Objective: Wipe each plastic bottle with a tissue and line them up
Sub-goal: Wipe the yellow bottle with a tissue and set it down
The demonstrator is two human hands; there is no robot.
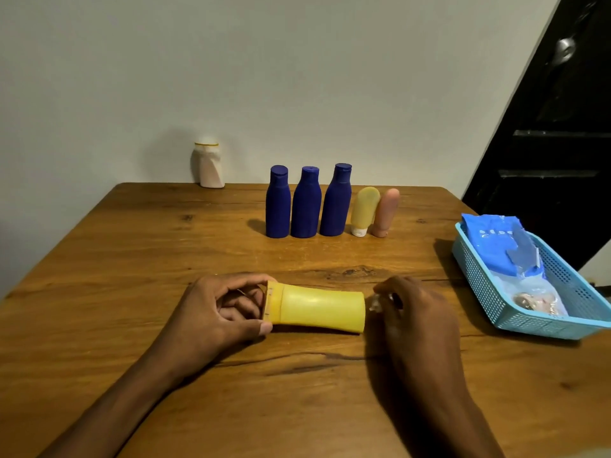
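Your left hand (pixel 228 309) clamps the cap end of a yellow plastic bottle (pixel 319 312) lying on its side near the front of the wooden table (pixel 132 246), thumb below and fingers above. The bottle is a squat, slightly waisted cylinder with a darker yellow cap band, its flat base turned toward your right hand (pixel 413 312). That hand is closed around a small crumpled tissue (pixel 375 304) just beside the base; whether tissue touches plastic cannot be told.

Behind stand five bottles in a row: three dark blue bottles (pixel 305 204), a yellow tube (pixel 363 209) resting on its white cap, and a pink tube (pixel 385 211) leaning against it. One white bottle (pixel 210 165) stands apart by the wall. One light blue basket (pixel 542 314) at right holds a blue tissue packet (pixel 496 242).
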